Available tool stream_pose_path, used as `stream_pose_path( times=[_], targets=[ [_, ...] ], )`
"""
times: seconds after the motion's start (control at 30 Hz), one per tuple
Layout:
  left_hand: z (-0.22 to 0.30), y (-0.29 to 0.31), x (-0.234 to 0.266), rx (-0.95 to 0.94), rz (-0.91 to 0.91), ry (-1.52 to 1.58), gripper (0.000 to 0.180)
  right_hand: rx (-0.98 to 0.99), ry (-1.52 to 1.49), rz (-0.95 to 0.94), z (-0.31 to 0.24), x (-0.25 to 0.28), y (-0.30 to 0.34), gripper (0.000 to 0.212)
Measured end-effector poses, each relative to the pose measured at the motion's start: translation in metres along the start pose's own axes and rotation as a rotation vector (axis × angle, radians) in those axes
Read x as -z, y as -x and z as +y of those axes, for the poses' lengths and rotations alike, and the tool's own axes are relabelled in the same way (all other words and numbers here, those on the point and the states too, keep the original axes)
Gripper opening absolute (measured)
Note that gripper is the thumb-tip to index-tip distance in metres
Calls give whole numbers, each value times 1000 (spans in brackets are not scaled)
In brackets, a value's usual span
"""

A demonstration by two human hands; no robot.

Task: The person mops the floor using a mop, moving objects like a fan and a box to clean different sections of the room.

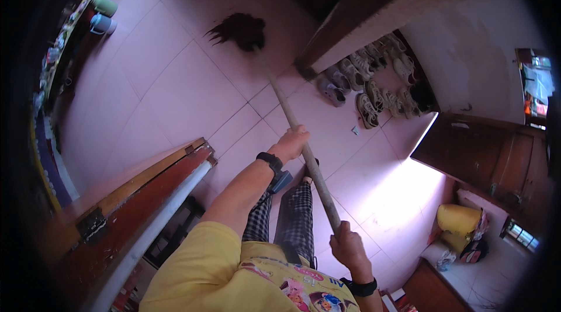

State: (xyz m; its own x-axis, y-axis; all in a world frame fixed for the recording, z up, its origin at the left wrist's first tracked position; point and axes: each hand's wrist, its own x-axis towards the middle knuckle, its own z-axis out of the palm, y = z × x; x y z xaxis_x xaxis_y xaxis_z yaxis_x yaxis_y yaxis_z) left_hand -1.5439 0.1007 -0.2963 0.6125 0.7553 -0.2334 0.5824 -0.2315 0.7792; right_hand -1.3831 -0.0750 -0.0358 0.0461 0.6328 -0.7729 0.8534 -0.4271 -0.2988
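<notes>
Both of my hands are on a long wooden mop handle [321, 186]. My left hand [290, 144] wraps round its middle, and a dark band with a small device sits on that wrist. Lower down, close to my body, my right hand [349, 245] is closed round the upper end of the stick. The handle slants away to the far left, down to a dark, stringy mop head [238, 30]. Its strands lie spread on the pale tiled floor [175, 78], pointing left.
Several pairs of shoes [368, 107] stand by a wall end [345, 37] to the right of the handle. At left is a red door edge [146, 195]; beyond it are a green jug [105, 5] and a blue jug [101, 24]. A brown wooden door [479, 154] and a yellow bundle [459, 218] are at right.
</notes>
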Motion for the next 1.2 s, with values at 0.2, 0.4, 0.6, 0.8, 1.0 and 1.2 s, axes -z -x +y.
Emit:
stream_pose_path(
  times=[0.2, 0.4, 0.6, 0.8, 1.0, 1.2],
  targets=[
    [11, -29, 9, 81, -214, -106, 18, -179, -1147, -274, -11, -60, -12, 26],
    [-31, -31, 38, -226, -166, -487, 23, -210, -1420, -456, -66, -86, -41, 22],
    [1, -20, 16, -134, -212, -314, 28, -162, -1481, -586, -23, -52, -4, 20],
    [63, 7, -25, -34, -251, -62, 22, -389, -1323, -579, 54, -6, 72, 25],
    [106, 52, -94, 20, -313, -19, 18, -466, -1243, -526, 110, -18, 140, 23],
    [155, 75, -169, -1, -349, 31, 19, -517, -1233, -415, 180, -44, 199, 21]
  ],
)
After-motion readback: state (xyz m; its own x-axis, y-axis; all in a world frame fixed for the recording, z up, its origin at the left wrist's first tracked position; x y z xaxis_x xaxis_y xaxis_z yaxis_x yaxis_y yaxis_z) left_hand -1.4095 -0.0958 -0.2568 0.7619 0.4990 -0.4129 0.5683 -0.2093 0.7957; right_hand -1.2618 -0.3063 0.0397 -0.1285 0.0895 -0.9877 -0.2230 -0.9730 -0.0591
